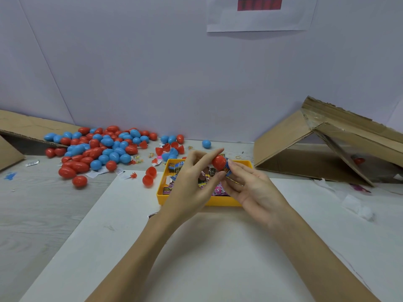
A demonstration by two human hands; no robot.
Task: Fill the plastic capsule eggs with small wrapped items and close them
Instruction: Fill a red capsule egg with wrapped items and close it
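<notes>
Left hand (192,182): grip pinches red plastic capsule egg half (218,162), open end toward right, just above yellow plastic tray (222,201) | right hand (248,188): grip pinches blue wrapped item (228,170), feeding it in | supply tray directly below shortens reach.

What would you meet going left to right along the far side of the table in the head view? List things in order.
Flattened cardboard → pile of red and blue eggs → lone blue egg → tilted cardboard box.
</notes>
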